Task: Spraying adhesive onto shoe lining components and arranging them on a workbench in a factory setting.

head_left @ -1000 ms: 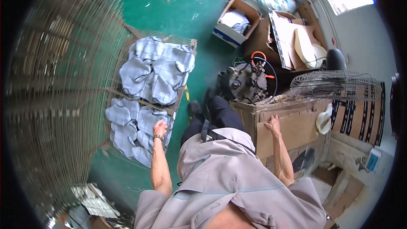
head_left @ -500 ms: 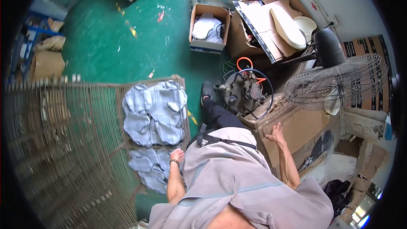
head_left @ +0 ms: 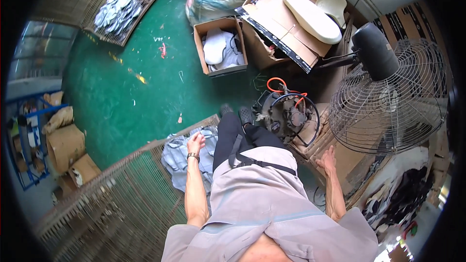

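My left hand [head_left: 195, 142] rests open over grey flat cut pieces [head_left: 180, 155] lying on a wire mesh tray [head_left: 121, 199] at my left side. A dark band circles that wrist. My right hand [head_left: 328, 158] lies flat with spread fingers on the top of a brown cardboard box [head_left: 349, 165] at my right. Neither hand holds anything. My legs in dark trousers and grey shoes [head_left: 235, 114] stand between the tray and a dark metal machine [head_left: 286, 116] with orange and black hoses.
A large wire-caged fan [head_left: 388, 102] stands at the right. Open cardboard boxes [head_left: 221, 46] with pale pieces sit on the green floor [head_left: 145, 97] ahead. A second mesh tray of grey pieces [head_left: 124, 7] lies far left; boxes and a blue rack [head_left: 29, 136] stand at the left.
My view has swung, so the mesh tray and grey pieces slid down and left in the picture. My left hand stays over the grey pieces; my right hand stays on the cardboard box.
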